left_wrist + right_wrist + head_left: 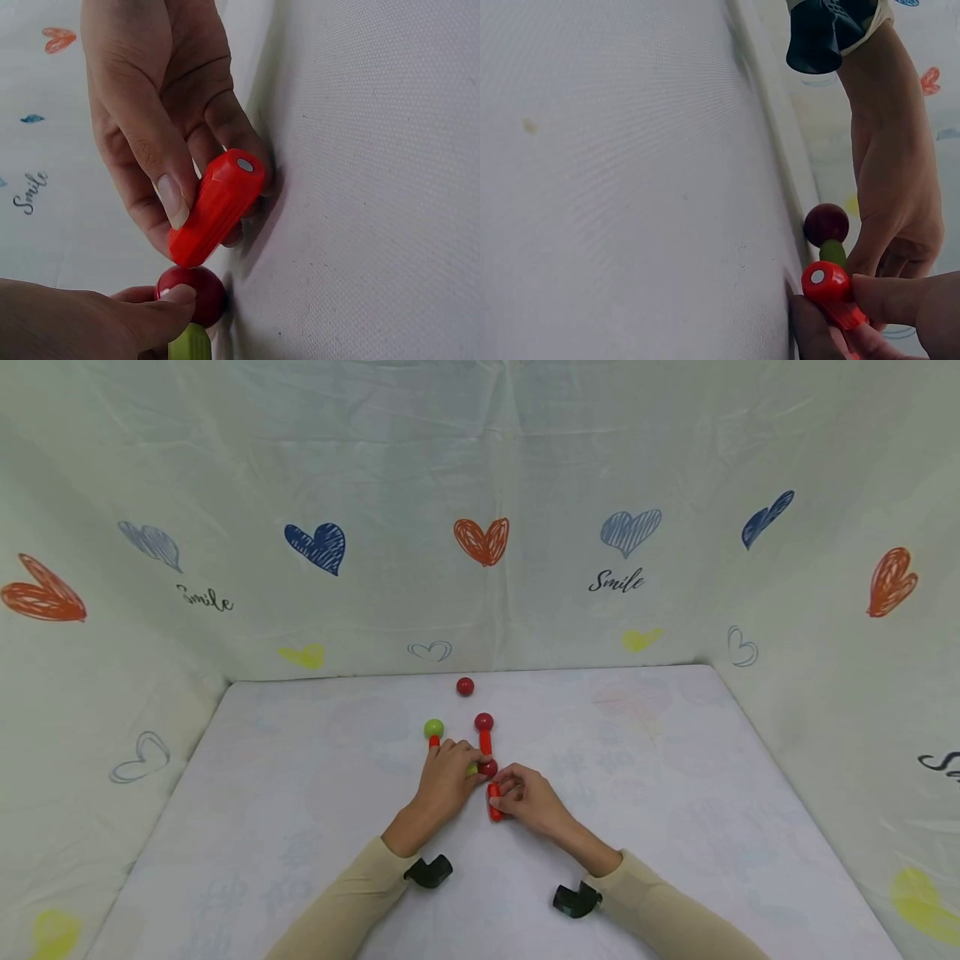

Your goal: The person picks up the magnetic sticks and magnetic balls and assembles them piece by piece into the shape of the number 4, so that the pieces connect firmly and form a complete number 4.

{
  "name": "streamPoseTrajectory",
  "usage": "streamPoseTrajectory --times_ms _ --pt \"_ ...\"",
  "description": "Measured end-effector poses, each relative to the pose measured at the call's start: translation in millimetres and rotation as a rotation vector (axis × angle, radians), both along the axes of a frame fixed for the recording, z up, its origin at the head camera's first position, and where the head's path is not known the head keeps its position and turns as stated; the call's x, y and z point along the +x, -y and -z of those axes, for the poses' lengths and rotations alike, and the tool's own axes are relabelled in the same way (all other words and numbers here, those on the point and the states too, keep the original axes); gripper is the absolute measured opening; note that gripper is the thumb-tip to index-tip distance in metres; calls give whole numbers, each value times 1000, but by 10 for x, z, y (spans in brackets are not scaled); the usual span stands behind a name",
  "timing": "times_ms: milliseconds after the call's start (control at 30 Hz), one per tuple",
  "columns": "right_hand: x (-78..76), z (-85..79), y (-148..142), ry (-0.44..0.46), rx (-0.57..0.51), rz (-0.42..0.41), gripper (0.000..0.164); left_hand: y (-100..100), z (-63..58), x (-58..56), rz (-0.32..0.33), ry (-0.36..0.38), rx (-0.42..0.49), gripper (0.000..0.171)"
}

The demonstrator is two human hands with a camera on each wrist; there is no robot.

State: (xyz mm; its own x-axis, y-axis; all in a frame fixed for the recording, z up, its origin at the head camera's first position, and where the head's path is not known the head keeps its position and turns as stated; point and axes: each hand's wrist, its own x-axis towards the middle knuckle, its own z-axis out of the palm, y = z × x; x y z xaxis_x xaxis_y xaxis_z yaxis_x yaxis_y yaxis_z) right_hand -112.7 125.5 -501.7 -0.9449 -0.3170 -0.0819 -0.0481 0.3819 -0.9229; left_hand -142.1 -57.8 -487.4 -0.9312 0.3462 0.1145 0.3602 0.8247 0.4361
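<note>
Just below the centre of the head view, a red stick is pinched between the thumb and fingers of the right hand. Its upper end is just beside a dark red ball; whether they touch cannot be told. The left hand grips that ball, which joins a yellow-green stick. Above, toward the upper middle, are a green ball and a lone red ball on the white table.

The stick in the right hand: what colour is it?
Red; the stick shows best in the left wrist view.
</note>
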Motion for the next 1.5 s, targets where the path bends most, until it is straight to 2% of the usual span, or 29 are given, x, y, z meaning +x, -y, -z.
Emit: streamPoseTrajectory --times_ms 500,733,1033,1500 --pt "4 2 73 0 2 44 27 15 9 9 0 -9 24 30" --pt "-7 28 89 -9 -8 43 27 15 -5 18 1 -11 15 30" --pt "-27 51 113 -22 13 80 26 11 -12 18 -11 -2 4 32" --pt "-39 65 127 -25 9 115 26 15 -7 16 -4 -27 -6 30"
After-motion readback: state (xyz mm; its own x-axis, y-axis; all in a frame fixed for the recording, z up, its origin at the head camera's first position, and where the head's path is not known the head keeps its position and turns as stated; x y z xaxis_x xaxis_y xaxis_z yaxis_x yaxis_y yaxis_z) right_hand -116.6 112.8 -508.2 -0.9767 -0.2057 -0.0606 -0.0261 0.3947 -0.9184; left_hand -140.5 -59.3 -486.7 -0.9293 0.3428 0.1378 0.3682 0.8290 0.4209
